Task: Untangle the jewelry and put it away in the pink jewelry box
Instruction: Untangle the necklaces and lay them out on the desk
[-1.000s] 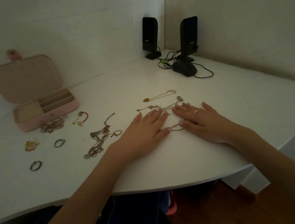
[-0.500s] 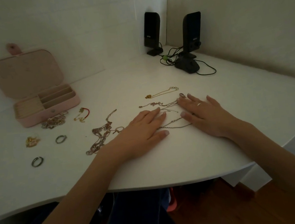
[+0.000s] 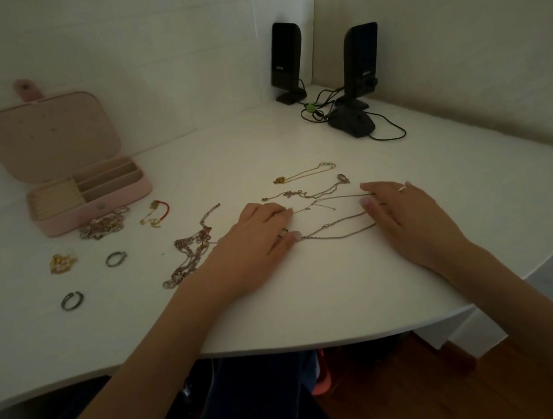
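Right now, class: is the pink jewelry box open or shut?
Open: the pink jewelry box has its lid raised, showing its compartments.

Pink jewelry box [image 3: 96, 212], white table [image 3: 278, 295], black speakers [image 3: 285, 58].

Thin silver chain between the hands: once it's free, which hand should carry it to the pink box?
Left. The left hand lies nearer the pink box at far left; the right hand would cross over.
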### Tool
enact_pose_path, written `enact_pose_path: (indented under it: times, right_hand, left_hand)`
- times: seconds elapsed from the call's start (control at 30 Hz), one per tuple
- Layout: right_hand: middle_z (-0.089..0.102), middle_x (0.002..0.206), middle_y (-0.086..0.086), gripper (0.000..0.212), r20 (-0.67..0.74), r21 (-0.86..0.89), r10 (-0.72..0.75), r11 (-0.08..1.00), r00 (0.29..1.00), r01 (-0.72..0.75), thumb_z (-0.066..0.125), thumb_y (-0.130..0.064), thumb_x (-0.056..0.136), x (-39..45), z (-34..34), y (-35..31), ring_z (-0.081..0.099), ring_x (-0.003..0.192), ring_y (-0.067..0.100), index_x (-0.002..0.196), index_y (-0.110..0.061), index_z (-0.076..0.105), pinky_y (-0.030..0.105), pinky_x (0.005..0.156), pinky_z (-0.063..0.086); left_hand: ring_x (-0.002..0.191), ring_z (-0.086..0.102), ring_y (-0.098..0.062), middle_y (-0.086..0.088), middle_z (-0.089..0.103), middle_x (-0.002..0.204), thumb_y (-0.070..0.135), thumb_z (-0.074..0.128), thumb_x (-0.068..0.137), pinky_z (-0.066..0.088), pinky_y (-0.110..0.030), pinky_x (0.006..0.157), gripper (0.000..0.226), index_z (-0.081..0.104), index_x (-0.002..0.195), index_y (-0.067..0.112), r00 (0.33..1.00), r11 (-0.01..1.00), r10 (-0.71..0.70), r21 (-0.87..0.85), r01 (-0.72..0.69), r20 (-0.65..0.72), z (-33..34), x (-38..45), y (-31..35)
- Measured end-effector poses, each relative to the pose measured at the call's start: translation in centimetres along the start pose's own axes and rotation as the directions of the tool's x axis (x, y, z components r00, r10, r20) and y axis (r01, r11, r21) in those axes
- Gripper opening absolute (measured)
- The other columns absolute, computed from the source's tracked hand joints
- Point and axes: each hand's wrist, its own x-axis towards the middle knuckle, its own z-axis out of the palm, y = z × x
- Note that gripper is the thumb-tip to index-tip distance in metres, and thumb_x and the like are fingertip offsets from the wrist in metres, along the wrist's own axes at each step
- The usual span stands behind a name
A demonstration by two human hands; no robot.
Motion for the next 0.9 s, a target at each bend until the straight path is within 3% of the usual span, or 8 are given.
enact_pose_path:
  times: [0.17,0.3,0.43,0.6,0.7,0.77,0.83,0.9]
  right_hand:
    - [0.056,0.126,0.0,0.042,0.044,0.095,-0.064,0.994,0.997,0.059,0.033,-0.041,0.098,0.0,-0.1,-0.5,0.054,0.11,0.018,0.129,-0.021,0.052,0.026,0.093,0.037]
    - [0.057,0.122,-0.009,0.036,0.087,0.156,-0.111,0.983,0.99,0.097,0.036,-0.04,0.097,0.0,-0.1,-0.6,0.056,0.103,0.011,0.124,-0.026,0.054,0.028,0.092,0.044]
    - [0.054,0.113,-0.014,0.033,0.045,0.178,-0.123,0.978,0.991,0.113,0.04,-0.033,0.098,-0.1,-0.4,-1.0,0.054,0.094,0.006,0.128,-0.025,0.053,0.018,0.084,0.035]
    - [0.065,0.116,-0.006,0.037,0.066,0.099,-0.12,0.989,0.991,0.113,0.034,-0.034,0.1,0.1,-0.2,-1.1,0.059,0.108,0.012,0.129,-0.021,0.052,0.021,0.108,0.016]
    - [0.067,0.115,-0.005,0.041,0.044,0.073,-0.1,0.993,0.994,0.096,0.03,-0.04,0.1,0.1,0.0,-0.8,0.059,0.11,0.011,0.129,-0.022,0.053,0.025,0.111,0.015]
    - [0.065,0.119,-0.004,0.046,0.034,0.055,-0.097,0.994,0.995,0.095,0.027,-0.044,0.098,0.2,0.2,-0.6,0.058,0.112,0.011,0.13,-0.024,0.053,0.028,0.112,0.017]
    - [0.059,0.129,-0.006,0.053,0.051,0.025,-0.132,0.991,0.99,0.131,0.022,-0.051,0.094,0.3,0.3,-0.5,0.052,0.12,0.01,0.134,-0.029,0.049,0.033,0.113,0.019]
    - [0.048,0.142,-0.011,0.059,0.103,-0.02,-0.181,0.983,0.978,0.184,0.016,-0.057,0.09,0.5,0.4,-0.4,0.04,0.133,0.006,0.138,-0.035,0.043,0.036,0.114,0.016]
  left_hand:
    - [0.126,0.029,-0.013,0.003,0.045,0.134,0.035,0.039,0.097,0.025,-0.021,0.102,0.041,0.048,0.132,0.014,1.0,0.997,0.026,-0.076,-0.027,-0.014,-0.1,0.0,0.1]
    - [0.132,0.025,-0.014,0.001,0.04,0.14,0.034,0.04,0.097,0.021,-0.021,0.105,0.043,0.045,0.136,0.016,0.999,0.993,0.04,-0.112,-0.037,0.026,-0.1,-0.1,0.3]
    - [0.141,0.013,-0.01,0.005,0.024,0.153,0.036,0.039,0.097,0.004,-0.013,0.109,0.052,0.029,0.145,0.019,1.0,0.99,0.007,-0.14,-0.005,0.017,-0.3,0.2,0.7]
    - [0.144,0.001,-0.005,0.005,0.012,0.157,0.046,0.024,0.098,-0.006,-0.02,0.114,0.059,0.015,0.149,0.019,0.975,0.987,0.152,0.034,-0.16,0.162,-0.1,2.6,2.1]
    - [0.143,0.013,-0.006,0.006,0.025,0.154,0.048,0.02,0.098,0.001,-0.027,0.117,0.056,0.028,0.146,0.022,0.977,0.99,0.125,0.039,-0.134,0.175,0.4,3.2,1.9]
    - [0.132,0.036,-0.013,0.005,0.048,0.139,0.055,0.018,0.095,0.022,-0.033,0.114,0.056,0.048,0.13,0.024,0.991,0.996,0.088,0.008,-0.089,0.103,0.4,3.1,1.4]
    - [0.107,0.051,-0.014,0.006,0.06,0.108,0.057,0.017,0.093,0.038,-0.029,0.094,0.055,0.056,0.105,0.022,0.996,0.997,0.08,0.0,-0.08,0.038,0.1,2.8,1.0]
    - [0.092,0.052,-0.013,0.005,0.059,0.09,0.049,0.022,0.097,0.037,-0.025,0.081,0.046,0.056,0.091,0.018,0.996,0.995,0.094,0.019,-0.094,0.001,-0.1,2.7,0.9]
